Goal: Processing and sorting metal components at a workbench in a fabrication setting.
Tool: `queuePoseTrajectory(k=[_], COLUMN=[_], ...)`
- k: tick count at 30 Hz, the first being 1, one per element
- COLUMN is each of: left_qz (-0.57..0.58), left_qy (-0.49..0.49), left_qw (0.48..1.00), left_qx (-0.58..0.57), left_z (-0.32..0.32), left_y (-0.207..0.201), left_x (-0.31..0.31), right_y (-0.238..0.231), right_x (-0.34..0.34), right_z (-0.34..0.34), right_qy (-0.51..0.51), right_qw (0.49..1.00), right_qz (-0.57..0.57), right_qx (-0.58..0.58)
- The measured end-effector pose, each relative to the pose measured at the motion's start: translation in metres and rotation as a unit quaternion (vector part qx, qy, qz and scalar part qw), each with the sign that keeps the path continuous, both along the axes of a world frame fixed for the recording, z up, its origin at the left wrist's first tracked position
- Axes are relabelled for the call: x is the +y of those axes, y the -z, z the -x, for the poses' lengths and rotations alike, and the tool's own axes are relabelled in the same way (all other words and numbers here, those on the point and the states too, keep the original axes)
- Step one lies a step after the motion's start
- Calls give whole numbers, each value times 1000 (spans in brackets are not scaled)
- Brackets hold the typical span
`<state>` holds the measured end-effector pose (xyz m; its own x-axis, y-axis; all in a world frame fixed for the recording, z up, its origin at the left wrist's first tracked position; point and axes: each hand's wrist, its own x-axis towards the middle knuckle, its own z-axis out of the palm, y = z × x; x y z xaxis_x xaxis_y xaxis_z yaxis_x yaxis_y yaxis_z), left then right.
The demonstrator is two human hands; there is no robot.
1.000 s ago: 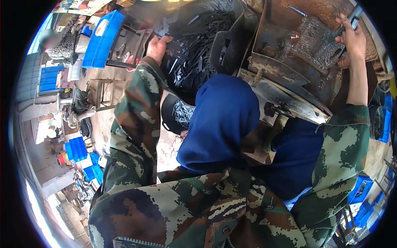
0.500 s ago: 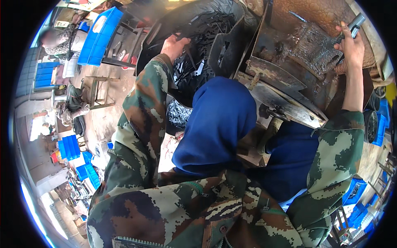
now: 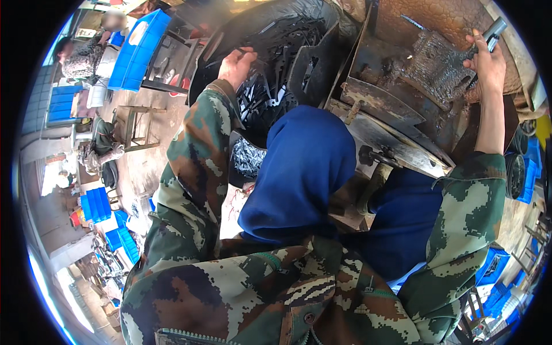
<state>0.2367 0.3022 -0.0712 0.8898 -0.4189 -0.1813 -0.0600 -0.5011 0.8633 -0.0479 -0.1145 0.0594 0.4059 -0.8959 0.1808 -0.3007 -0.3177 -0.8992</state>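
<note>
My left hand (image 3: 234, 68) is over a large dark bin (image 3: 214, 54) full of thin dark metal strips (image 3: 282, 49). Its fingers are curled together; what they hold, if anything, is hidden. On the right, my right hand (image 3: 489, 64) wraps around a grey cylindrical metal handle (image 3: 494, 29), whose end sticks out above the fingers. Beside that hand is a wet-looking, grime-coated metal block (image 3: 440, 69), standing in a greasy brown metal tray (image 3: 368, 63). Below the bin, a container of small shiny metal pieces (image 3: 248, 158) shows beside my blue-covered knee.
Rusty metal plates (image 3: 382, 103) and a clamp screw (image 3: 379, 156) lie between the tray and my legs. A blue crate (image 3: 138, 52) and a wooden stool (image 3: 141, 129) stand to the left. Farther left is a person (image 3: 83, 60). More blue crates (image 3: 493, 267) are at right.
My left hand has shifted slightly left and up; the dark strip seen at its fingers before no longer shows clearly there. My right hand stays on the handle.
</note>
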Motion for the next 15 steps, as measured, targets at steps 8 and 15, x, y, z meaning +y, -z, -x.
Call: queuePoseTrajectory(k=[8,15], left_qz=[29,115], left_qy=[-6,-45], left_qw=[998,989], left_qx=[59,79], left_z=[15,14], left_y=[-20,-20], left_x=[5,7], right_y=[4,4], right_x=[-3,-5], right_z=[1,-1], right_qy=[-1,-8], right_qw=[1000,1000], right_qz=[-4,3], right_qx=[-7,-5])
